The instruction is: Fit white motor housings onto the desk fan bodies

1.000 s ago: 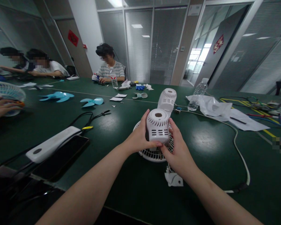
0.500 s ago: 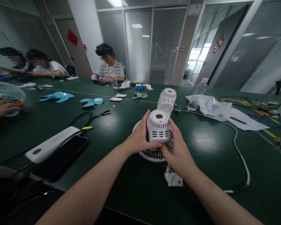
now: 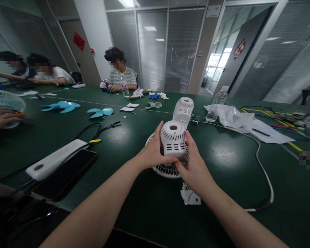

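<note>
Between my two hands is a white slotted fan motor cover with a round hole in its top. My left hand grips its left side, thumb along the lower front edge. On the other side, my right hand closes round the right edge, its thumb near the left thumb. Beneath the cover lies a round white fan grille, partly hidden by my hands. A second white slotted housing stands just behind. Close to my right wrist, a small white plastic bracket lies on the table.
Left are a white power strip, a black phone and blue fan blades. Right are a plastic bottle, a plastic bag and a white cable. A co-worker's hand touches another grille at far left.
Both hands keep their hold on the motor cover, which tilts very slightly. The whole view shifts a little to the left.
</note>
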A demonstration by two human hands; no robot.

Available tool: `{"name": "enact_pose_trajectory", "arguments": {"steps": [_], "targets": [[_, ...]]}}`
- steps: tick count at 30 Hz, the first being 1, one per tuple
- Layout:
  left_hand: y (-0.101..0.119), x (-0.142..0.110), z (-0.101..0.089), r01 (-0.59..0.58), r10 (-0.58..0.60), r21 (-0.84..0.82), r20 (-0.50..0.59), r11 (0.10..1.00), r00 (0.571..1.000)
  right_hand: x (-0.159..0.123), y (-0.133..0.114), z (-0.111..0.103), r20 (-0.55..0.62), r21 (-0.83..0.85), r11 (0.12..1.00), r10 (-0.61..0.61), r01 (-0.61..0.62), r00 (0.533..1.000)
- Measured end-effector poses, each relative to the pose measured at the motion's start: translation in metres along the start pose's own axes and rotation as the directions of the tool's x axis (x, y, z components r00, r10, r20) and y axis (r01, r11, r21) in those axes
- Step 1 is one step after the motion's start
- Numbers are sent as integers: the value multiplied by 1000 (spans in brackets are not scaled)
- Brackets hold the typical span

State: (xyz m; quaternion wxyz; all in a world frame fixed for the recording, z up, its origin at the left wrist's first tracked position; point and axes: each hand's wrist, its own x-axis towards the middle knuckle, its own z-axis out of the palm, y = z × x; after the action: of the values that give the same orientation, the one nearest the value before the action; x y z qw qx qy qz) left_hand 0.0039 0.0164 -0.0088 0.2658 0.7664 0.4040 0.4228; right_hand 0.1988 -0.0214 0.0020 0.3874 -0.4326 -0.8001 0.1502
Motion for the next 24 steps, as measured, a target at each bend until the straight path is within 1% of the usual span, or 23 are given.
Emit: {"name": "enact_pose_trajectory", "arguments": {"steps": [6, 12, 18, 24], "targets": [[0, 0, -2, 1, -1, 7, 12, 1000, 1000, 1, 2, 1, 7, 4, 999, -38, 38, 999], [0, 0, -2, 20, -20, 17, 15, 1000, 1000, 1, 1, 0, 21, 5, 1000, -21, 21, 1000], [-1, 0, -3, 14, -14, 8, 18, 1000, 1000, 1, 0, 0, 25, 22, 1000, -8, 8, 1000], [0, 1, -4, 28, -29, 19, 27, 999, 999, 1, 1, 0, 22, 18, 1000, -15, 14, 1000]]}}
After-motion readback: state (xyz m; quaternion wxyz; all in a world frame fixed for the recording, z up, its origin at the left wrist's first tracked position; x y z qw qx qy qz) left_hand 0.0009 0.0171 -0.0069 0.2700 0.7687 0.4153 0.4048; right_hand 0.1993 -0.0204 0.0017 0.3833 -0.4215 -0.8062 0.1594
